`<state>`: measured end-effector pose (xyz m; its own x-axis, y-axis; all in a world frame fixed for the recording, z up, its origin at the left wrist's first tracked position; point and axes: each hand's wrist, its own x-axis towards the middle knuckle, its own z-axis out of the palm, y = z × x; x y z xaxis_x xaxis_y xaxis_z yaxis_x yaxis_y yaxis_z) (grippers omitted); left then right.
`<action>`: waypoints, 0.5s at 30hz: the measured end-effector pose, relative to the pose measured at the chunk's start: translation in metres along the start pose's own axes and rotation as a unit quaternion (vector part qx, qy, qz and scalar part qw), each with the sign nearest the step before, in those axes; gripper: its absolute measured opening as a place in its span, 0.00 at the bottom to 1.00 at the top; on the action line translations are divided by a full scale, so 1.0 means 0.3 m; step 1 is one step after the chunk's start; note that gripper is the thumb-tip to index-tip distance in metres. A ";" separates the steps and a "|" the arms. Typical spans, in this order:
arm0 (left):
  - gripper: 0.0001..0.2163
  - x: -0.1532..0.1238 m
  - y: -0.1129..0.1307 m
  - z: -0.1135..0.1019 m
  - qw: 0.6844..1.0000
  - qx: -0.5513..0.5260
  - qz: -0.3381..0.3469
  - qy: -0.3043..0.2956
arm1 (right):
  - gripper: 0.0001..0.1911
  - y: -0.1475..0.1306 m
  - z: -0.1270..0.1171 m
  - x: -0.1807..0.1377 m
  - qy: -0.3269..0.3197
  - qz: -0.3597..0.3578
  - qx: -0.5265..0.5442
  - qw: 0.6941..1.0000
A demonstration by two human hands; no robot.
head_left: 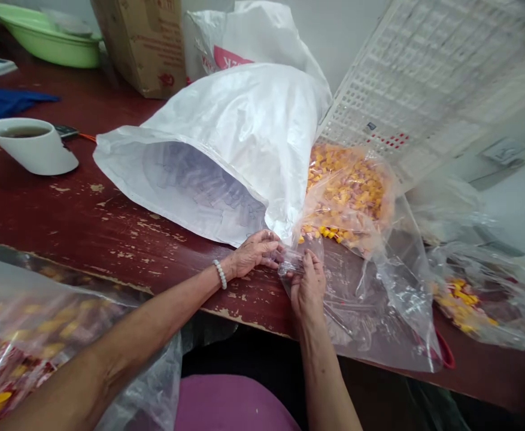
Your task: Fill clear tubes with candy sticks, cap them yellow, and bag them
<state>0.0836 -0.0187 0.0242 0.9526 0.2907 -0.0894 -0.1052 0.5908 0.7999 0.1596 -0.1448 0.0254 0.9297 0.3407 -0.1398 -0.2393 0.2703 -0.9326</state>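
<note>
So the sack [244, 114] is lying on the table [82, 215], mouth facing front, tubes [217, 188] sitting inside. A cup [42, 157] is standing off to its left, with a basin [60, 48] sitting farther back. Behind the sack, a box [157, 57] is standing left of a bag [269, 36]. On the right, pieces [345, 185] are lying in a second bag [376, 254], with a crate [419, 90] leaning behind and a third bag [516, 305] sitting farther right. A fourth bag [152, 377] is sitting front left, before the table edge.

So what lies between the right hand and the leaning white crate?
A clear plastic bag with small yellow pieces in it lies between the right hand and the white crate; the head view shows this.
</note>
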 end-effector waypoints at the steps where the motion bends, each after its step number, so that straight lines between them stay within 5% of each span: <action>1: 0.16 0.001 -0.002 0.000 1.000 0.000 0.000 -0.002 | 0.17 -0.010 0.003 0.001 0.006 0.004 0.046 0.999; 7: 0.23 -0.005 -0.017 0.008 0.998 0.016 -0.022 -0.065 | 0.12 -0.008 0.078 -0.010 -0.022 -0.001 0.129 0.991; 15: 0.27 0.001 -0.025 0.016 0.999 0.014 0.005 -0.050 | 0.17 0.099 0.071 -0.051 -0.007 -0.052 -0.012 0.999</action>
<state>0.0862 -0.0267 0.0211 0.9753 0.2199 -0.0224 -0.1088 0.5658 0.8174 0.1322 -0.1229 0.0069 0.9451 0.3249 -0.0362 -0.1336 0.2828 -0.9498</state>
